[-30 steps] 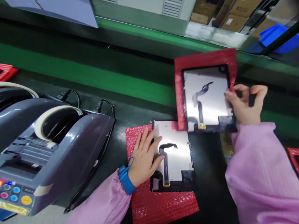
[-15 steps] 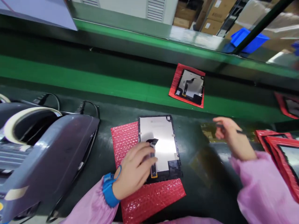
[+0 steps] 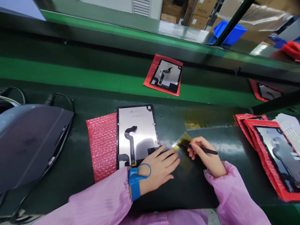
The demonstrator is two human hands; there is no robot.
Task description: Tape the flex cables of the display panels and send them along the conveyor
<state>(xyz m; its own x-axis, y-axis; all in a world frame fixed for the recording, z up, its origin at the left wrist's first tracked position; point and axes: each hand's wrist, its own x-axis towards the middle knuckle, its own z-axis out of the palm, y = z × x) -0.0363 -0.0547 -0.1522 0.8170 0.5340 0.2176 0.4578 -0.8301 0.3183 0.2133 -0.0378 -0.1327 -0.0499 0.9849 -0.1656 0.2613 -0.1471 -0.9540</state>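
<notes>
A display panel (image 3: 146,125) lies back side up on a red bubble-wrap sleeve (image 3: 102,143), its dark ribbon cable (image 3: 131,145) curling over the silver backing. My left hand (image 3: 158,170), with a blue wrist strap (image 3: 134,182), is open across the panel's lower right corner. Its fingers are stretched toward a small clear yellowish film piece (image 3: 185,136). My right hand (image 3: 203,154) is closed around black tweezers (image 3: 209,151). The tweezer tips touch or hover at the film's lower edge; I cannot tell whether they pinch it.
Amber film strips (image 3: 199,122) lie behind my right hand. Several panels in red sleeves (image 3: 254,131) are stacked at the right. Another sleeved panel (image 3: 167,76) rests on the green strip. A dark grey machine (image 3: 35,140) with cables stands at the left.
My left hand has moved right, from the ribbon cable to the panel's lower right corner. My right hand has come left and down, bringing the tweezers to the film. The view has shifted right.
</notes>
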